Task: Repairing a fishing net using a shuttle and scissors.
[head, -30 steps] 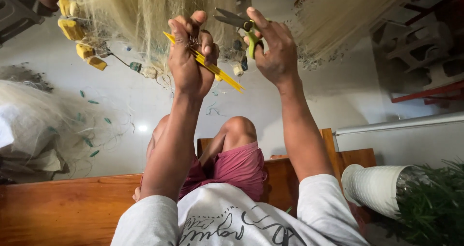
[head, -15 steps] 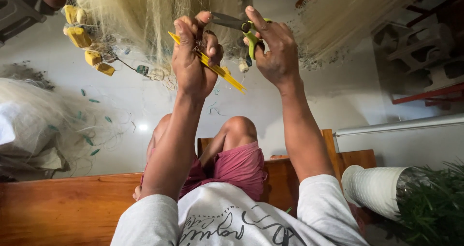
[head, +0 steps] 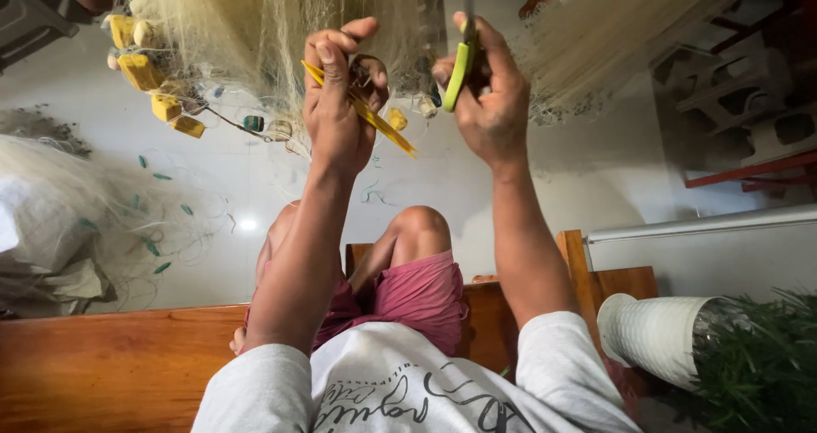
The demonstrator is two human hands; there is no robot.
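Where hands (head: 340, 101) pinch it, pale fine-meshed net (head: 255, 24); yellow floats (head: 140, 71) alongside

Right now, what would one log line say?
left hand: holds yellow needle | right hand: grips green tool | net: hangs ahead, yellow floats attached

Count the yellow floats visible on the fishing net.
5: four yellow floats clustered at the net's upper-left edge, one by the left hand; netting may hide more.

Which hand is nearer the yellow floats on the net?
Left. The left hand is just right of the floats; the right hand is farther right, holding scissors.
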